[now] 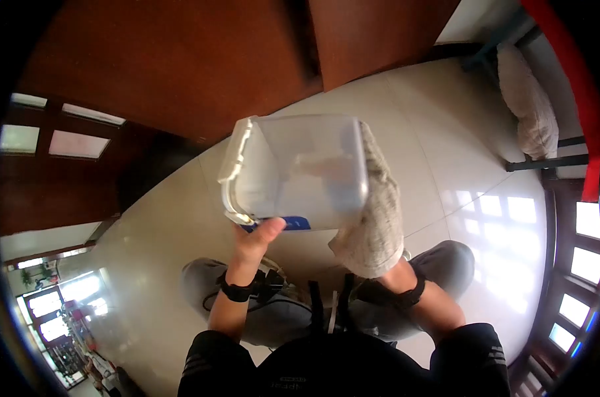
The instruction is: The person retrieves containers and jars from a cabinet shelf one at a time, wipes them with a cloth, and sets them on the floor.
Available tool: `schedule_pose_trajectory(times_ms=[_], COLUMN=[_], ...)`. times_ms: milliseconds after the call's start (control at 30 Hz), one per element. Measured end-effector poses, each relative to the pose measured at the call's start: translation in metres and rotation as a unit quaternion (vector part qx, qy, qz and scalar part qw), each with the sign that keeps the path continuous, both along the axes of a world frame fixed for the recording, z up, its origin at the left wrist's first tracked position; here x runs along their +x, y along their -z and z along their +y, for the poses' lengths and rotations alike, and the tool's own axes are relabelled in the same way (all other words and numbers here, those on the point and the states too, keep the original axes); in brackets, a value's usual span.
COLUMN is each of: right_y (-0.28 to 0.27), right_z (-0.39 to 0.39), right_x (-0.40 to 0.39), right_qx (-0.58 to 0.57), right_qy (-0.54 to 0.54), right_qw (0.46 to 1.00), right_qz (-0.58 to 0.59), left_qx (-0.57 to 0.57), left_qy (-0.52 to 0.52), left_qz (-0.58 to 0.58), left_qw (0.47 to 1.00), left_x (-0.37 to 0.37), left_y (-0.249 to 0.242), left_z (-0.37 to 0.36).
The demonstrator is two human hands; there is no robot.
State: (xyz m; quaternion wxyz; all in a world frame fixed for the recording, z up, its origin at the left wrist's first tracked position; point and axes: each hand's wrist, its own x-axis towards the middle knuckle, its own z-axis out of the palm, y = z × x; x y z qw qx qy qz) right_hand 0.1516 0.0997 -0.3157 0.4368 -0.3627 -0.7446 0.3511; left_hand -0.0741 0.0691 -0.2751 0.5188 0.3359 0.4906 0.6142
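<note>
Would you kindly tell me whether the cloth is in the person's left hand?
No, the cloth covers the right hand, while the left hand grips the translucent container beside its blue label.

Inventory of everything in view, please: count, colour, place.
Container: 1, clear, centre, in the left hand
Rim: 1, off-white, container's image-left end
Label: 1, blue, container's near side
Cloth: 1, beige-grey, over the right hand
Floor: 1, cream tiles, below
Panels: several, brown, top left
Fabric: 1, red, upper right
Bundle: 1, pale, upper right
Clutter: uncountable, mixed, lower left
Wristbands: 2, black, wrists
Left hand: 1, bare, on container
Right hand: 1, mostly hidden, in cloth
Legs: 2, grey trousers, bottom
</note>
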Motion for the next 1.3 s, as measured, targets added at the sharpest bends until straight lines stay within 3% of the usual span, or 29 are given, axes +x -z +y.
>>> schedule_pose_trajectory(times_ms=[100, 200, 300, 433, 533, 667, 733, 900, 1033, 1200, 1300], right_y=[0.006, -0.019, -0.017, 0.010, 0.038, 0.048, 0.026, 0.047, 0.043, 0.032, 0.016], right_z=[0.013, 0.027, 0.030, 0.021, -0.001, -0.023, -0.016, -0.016, -0.004, 0.010, 0.026], right_x=[-0.012, 0.003, 0.015, 0.010, 0.012, 0.011, 0.003, 0.004, 0.002, 0.002, 0.005], right_qx=[-0.160, -0.352, -0.406, -0.370, -0.342, -0.263, -0.163, -0.287, -0.289, -0.277, -0.295], right_qy=[-0.032, -0.140, -0.178, -0.125, -0.083, -0.061, -0.060, -0.005, 0.008, -0.058, -0.132], right_qw=[0.968, 0.878, 0.879, 0.901, 0.922, 0.961, 0.984, 0.953, 0.948, 0.952, 0.941], right_qz=[0.191, 0.291, 0.175, 0.189, 0.162, 0.064, -0.039, 0.093, 0.134, 0.114, 0.096], left_qx=[0.037, 0.145, 0.230, 0.137, 0.026, -0.051, -0.053, -0.063, -0.048, -0.071, 0.026], left_qy=[0.058, 0.113, 0.169, 0.158, 0.108, 0.028, 0.000, 0.040, 0.065, 0.114, 0.146], left_qz=[0.155, 0.259, 0.297, 0.252, 0.128, -0.021, -0.077, -0.043, -0.018, 0.010, 0.110], left_qw=[0.985, 0.948, 0.911, 0.945, 0.985, 0.998, 0.996, 0.996, 0.997, 0.991, 0.983], left_x=[0.007, 0.012, 0.011, 0.009, 0.016, 0.012, 0.009, 0.001, -0.002, 0.004, 0.006], left_y=[-0.025, -0.034, -0.034, -0.024, -0.030, -0.017, -0.009, 0.008, 0.007, -0.007, -0.005], left_z=[0.006, 0.018, 0.030, 0.025, 0.020, 0.018, 0.019, 0.013, 0.012, 0.022, 0.031])
